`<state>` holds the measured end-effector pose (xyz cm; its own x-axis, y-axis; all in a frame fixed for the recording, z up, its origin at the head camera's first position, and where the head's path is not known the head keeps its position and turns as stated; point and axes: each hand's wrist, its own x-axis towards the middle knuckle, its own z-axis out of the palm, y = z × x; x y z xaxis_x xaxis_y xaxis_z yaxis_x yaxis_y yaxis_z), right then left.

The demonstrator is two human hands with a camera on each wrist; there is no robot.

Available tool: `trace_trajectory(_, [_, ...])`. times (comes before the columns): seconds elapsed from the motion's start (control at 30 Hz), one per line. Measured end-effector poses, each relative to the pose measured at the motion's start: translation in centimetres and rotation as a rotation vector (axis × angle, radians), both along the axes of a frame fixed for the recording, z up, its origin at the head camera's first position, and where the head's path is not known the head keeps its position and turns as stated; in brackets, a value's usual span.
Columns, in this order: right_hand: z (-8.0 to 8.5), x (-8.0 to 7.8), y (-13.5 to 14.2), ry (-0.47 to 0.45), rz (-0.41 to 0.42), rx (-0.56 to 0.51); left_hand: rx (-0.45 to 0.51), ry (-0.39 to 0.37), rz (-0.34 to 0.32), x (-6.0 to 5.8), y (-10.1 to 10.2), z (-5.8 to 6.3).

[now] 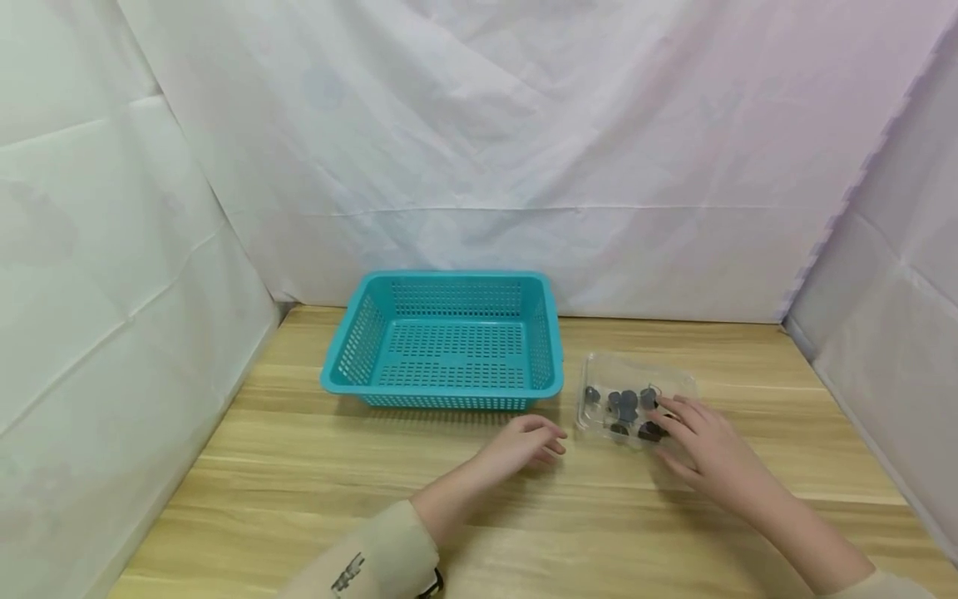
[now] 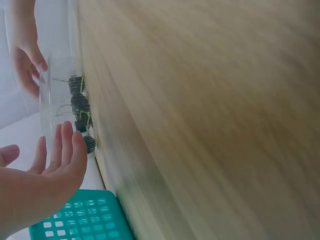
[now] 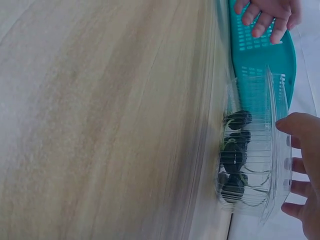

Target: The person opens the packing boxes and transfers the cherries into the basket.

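A clear plastic box [image 3: 257, 157] with a ribbed side lies on the table and holds several dark round fruits [image 3: 234, 157] with thin green stems. Over its near right part is my right hand [image 1: 707, 445], fingers spread across the top. In the right wrist view the right thumb's tip is right at the box's rim while the other fingers [image 3: 300, 187] lie along the upper face. My left hand [image 1: 524, 445] is held left of the box, its fingers loosely extended and nothing in them. The left wrist view shows those fingers [image 2: 67, 147] overlapping the box's near end.
A turquoise plastic basket [image 1: 441, 391] with perforated walls stands left of the box, toward the back of the wooden table [image 1: 359, 507]. White cloth [image 1: 524, 150] hangs behind the table, with further white sheets [image 1: 97, 274] along its sides.
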<state>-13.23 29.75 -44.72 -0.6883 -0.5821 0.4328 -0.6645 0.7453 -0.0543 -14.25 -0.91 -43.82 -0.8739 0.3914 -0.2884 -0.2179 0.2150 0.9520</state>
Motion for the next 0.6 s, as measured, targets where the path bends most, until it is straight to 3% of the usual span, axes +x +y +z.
trace_trajectory(0.17, [0.2, 0.3, 0.1, 0.001, -0.002, 0.013, 0.039, -0.056, 0.046, -0.2, 0.9, -0.5])
trace_trajectory(0.6, [0.4, 0.2, -0.2, 0.009, 0.007, 0.019, -0.02, -0.1, 0.078, -1.0, 2.8, -1.2])
